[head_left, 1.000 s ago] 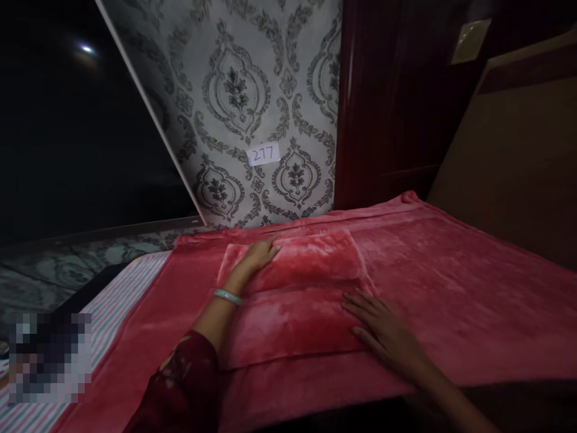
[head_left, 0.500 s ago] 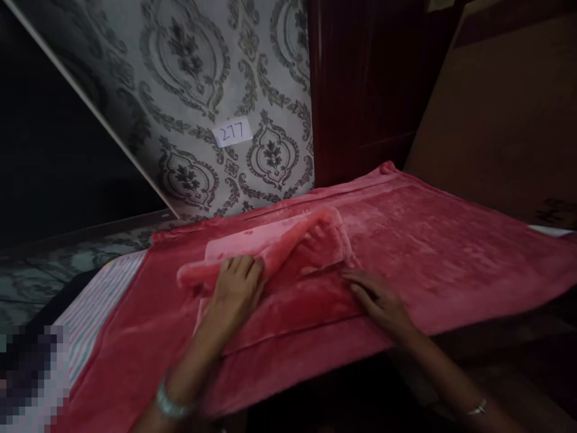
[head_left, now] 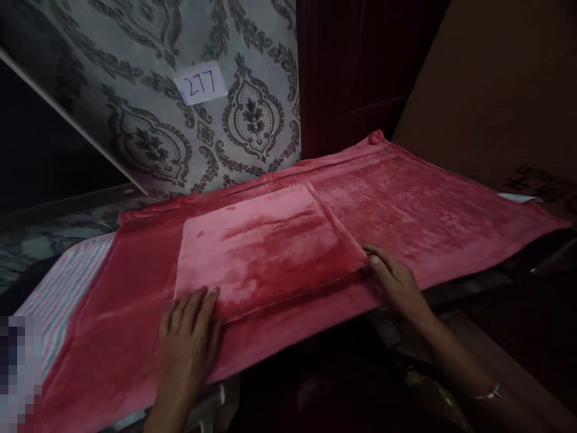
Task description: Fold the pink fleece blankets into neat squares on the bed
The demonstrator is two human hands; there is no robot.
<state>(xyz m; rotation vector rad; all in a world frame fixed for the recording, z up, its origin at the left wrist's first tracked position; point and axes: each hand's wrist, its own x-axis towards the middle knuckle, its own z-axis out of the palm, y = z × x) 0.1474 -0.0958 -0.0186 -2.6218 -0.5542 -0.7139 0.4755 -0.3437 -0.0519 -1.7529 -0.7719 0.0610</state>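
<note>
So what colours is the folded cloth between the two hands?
The folded cloth is blotchy pink and red, as the head view shows.

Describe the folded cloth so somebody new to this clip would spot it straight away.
Below the patterned wall, a large red cover is spread out. On it lies the folded cloth, a flat four-sided piece with the left hand and right hand at its near corners. Smaller than the cover, it grades from pale pink to deep red on top.

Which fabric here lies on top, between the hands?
The small pink-red cloth: the left hand is at its near left corner, the right hand at its near right. The larger red cover spreads beneath it; the striped cloth lies further left.
</note>
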